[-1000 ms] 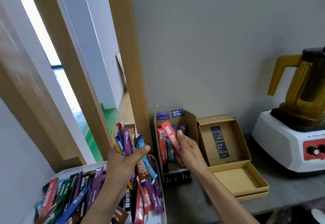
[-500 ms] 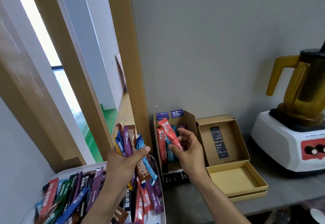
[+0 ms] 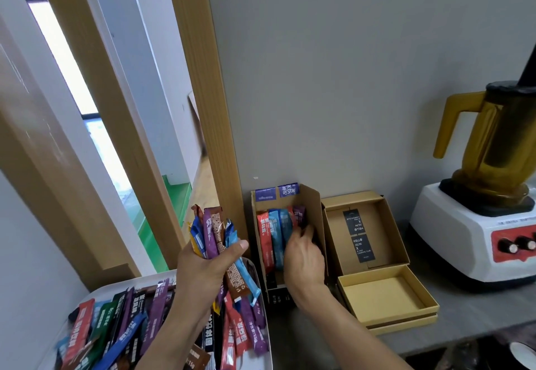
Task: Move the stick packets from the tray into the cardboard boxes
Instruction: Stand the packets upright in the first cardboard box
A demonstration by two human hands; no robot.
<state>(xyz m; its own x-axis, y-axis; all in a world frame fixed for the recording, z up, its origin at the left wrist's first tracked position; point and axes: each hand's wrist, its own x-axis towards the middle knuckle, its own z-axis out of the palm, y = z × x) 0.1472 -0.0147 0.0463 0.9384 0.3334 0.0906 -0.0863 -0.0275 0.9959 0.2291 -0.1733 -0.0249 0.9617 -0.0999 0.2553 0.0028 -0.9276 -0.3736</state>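
Observation:
A white tray (image 3: 100, 290) at the bottom left holds several coloured stick packets (image 3: 127, 329). Above its right end, my left hand (image 3: 207, 268) grips an upright bundle of stick packets (image 3: 216, 233). A narrow cardboard box (image 3: 314, 210) stands open against the wall, with red, blue and purple packets (image 3: 275, 233) lying inside. My right hand (image 3: 304, 256) reaches into this box. Its curled fingers hold a red stick packet (image 3: 291, 218) down between the blue and purple ones; the fingertips are blurred. A second, wider cardboard box (image 3: 336, 236) beside it holds only black labels.
The wide box's shallow lid (image 3: 385, 300) lies open in front of it on the grey counter (image 3: 470, 317). A white blender with an amber jug (image 3: 490, 189) stands at the right. A wooden door frame (image 3: 208, 126) rises just left of the narrow box.
My right hand has carried the red packet from above the narrow box down into it, among the other packets. My left hand keeps its bundle in the same place.

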